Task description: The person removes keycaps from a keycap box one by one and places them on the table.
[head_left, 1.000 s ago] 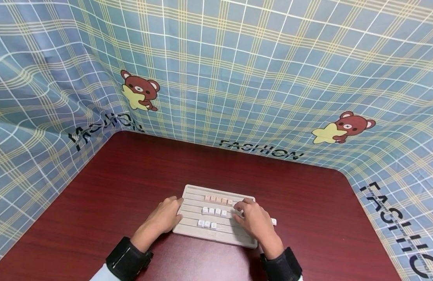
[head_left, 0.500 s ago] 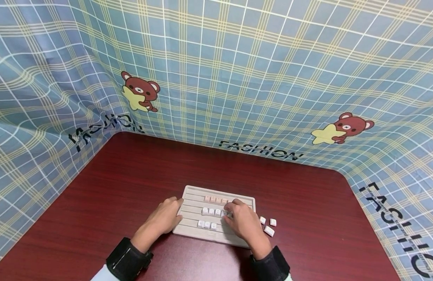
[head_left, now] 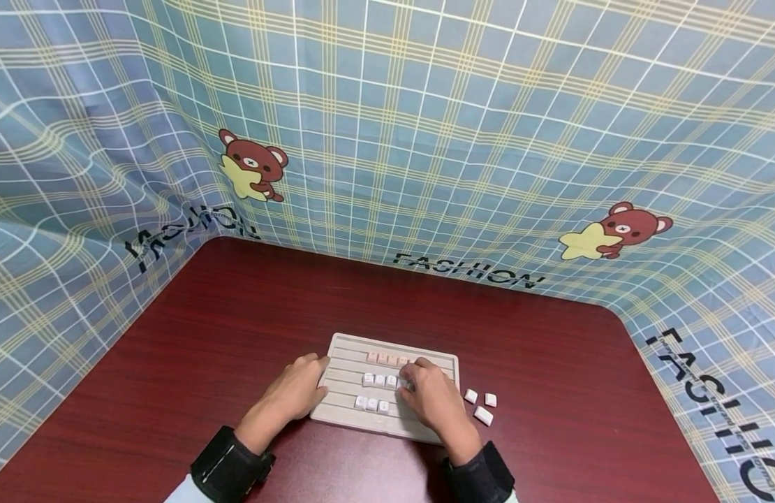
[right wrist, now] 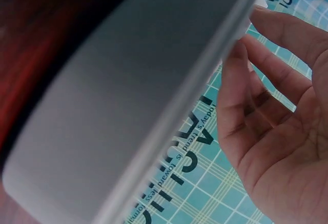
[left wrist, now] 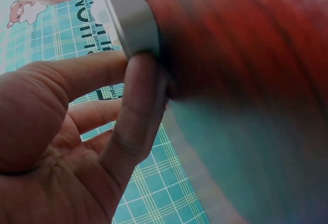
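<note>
Right hand [head_left: 433, 395]: its thumb and fingertips pinch the end keycap [head_left: 402, 383], which is partly hidden.
Left hand [head_left: 296, 388]: its fingers and thumb grip the left edge of the tray [head_left: 345, 383].
Tray: it lies on the red-brown table [head_left: 237, 335], between the 2 hands, and contains 3 rows.
Back row [head_left: 387, 359]: at least 4 pink keycaps; the right hand covers its right end.
Middle row [head_left: 380, 380]: 3 white keycaps, then the end keycap.
Front row [head_left: 372, 404]: 3 white keycaps.
Outside the tray: 3 loose keycaps [head_left: 483, 416], near its right edge.
</note>
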The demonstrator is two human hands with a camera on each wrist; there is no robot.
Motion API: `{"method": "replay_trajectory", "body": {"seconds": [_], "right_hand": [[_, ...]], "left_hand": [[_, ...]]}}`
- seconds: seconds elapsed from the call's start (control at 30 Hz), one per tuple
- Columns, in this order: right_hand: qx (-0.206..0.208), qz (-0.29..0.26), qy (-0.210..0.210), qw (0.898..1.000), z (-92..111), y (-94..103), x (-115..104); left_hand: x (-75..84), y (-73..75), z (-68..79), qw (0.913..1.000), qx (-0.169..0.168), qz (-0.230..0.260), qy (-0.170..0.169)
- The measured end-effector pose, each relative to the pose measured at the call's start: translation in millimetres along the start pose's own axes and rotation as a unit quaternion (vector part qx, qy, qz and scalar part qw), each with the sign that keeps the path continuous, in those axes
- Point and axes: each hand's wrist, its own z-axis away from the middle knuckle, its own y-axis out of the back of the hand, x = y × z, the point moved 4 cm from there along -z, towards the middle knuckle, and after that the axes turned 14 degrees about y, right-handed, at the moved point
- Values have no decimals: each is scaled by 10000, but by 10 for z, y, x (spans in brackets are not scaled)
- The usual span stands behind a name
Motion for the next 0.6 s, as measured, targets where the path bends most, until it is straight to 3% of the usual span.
{"method": "replay_trajectory", "body": {"seconds": [0.6], "right_hand": [[190,-457,220,9985,-7,-7,-7]], "left_hand": [[4,3,2,10000,-28,-12,29]]}}
